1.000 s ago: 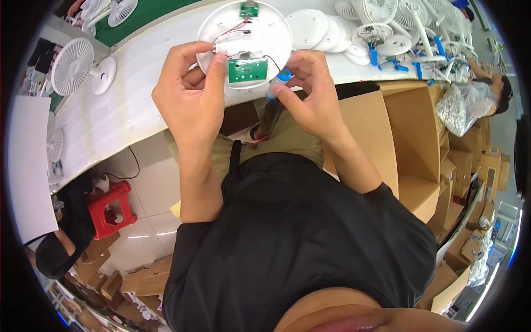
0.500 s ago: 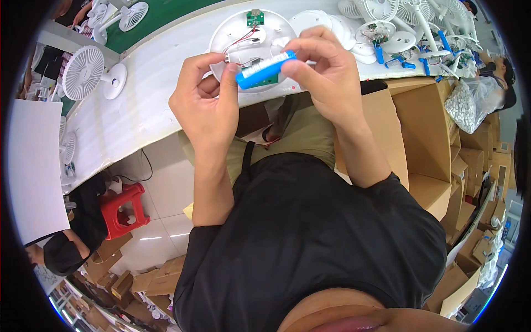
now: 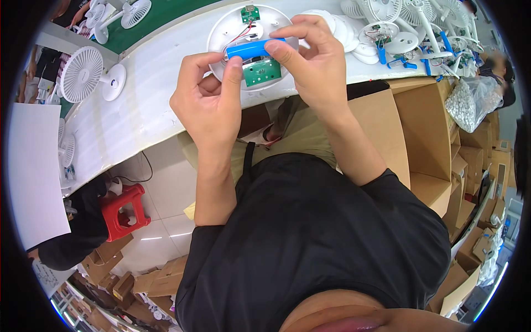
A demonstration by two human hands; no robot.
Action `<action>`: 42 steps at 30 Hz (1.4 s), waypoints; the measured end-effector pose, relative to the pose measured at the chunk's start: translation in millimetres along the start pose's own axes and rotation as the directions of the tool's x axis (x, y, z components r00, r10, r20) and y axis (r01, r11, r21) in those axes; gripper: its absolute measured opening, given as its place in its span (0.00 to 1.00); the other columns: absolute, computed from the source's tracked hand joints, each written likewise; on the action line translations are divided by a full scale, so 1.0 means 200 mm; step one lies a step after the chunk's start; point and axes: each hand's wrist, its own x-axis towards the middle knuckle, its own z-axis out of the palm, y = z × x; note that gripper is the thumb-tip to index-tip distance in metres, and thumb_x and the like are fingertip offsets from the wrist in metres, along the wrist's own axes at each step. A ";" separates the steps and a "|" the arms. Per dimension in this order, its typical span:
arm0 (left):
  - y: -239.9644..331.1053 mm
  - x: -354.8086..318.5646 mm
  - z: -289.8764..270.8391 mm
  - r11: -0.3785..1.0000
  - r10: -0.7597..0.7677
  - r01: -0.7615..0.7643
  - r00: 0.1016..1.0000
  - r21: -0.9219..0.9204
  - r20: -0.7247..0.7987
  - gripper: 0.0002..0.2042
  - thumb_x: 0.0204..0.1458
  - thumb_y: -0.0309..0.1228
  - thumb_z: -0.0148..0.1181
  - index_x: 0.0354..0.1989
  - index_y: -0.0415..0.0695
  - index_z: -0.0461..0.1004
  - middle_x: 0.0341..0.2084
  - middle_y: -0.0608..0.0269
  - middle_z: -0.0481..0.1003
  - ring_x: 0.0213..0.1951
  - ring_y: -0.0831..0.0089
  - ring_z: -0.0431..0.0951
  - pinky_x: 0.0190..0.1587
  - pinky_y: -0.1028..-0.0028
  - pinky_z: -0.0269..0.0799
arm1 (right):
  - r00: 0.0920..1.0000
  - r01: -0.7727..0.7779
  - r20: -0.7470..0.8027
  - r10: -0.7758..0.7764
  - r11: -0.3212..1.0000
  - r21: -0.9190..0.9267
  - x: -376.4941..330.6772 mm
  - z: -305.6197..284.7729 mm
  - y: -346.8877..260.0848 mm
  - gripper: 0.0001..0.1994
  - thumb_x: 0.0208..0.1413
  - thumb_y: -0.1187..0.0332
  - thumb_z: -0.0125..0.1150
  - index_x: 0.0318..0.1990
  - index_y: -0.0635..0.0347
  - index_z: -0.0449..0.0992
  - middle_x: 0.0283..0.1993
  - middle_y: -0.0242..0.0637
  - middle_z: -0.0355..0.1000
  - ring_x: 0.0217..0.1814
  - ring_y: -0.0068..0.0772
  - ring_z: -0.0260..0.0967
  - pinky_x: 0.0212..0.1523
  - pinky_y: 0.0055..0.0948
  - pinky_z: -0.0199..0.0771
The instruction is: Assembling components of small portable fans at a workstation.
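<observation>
A blue cylindrical battery (image 3: 249, 50) lies level between my two hands, over the round white fan base (image 3: 221, 27). My left hand (image 3: 209, 91) pinches its left end between thumb and forefinger. On the other end, the thumb and fingers of my right hand (image 3: 312, 58) are closed. Inside the base sit a large green circuit board (image 3: 262, 73), just below the battery, and a small green board (image 3: 250, 14) at the far rim. Thin red and dark wires (image 3: 243, 34) run from the small board toward the battery's left end.
White discs (image 3: 337, 30) are stacked right of the base. Farther right stand several white fans (image 3: 423, 22) with blue batteries (image 3: 381, 54) and wires. An open cardboard box (image 3: 423, 130) is at my right, beside a bag of small white parts (image 3: 467, 102). A red stool (image 3: 124, 213) stands lower left.
The battery has been turned from a slant to nearly level and brought down and left into the base. My right hand moved left with it, and the large green board is now exposed.
</observation>
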 end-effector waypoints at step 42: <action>-0.01 -0.04 -0.11 0.934 -0.244 0.192 0.959 -0.302 -0.145 0.22 0.59 0.22 0.56 0.62 0.34 0.65 0.38 0.45 0.79 0.34 0.67 0.81 0.31 0.78 0.81 | 0.832 -0.007 0.499 0.243 0.904 -0.428 0.23 -0.57 0.19 0.14 0.46 0.74 0.69 0.42 0.56 0.77 0.31 0.38 0.74 0.32 0.33 0.72 0.40 0.26 0.75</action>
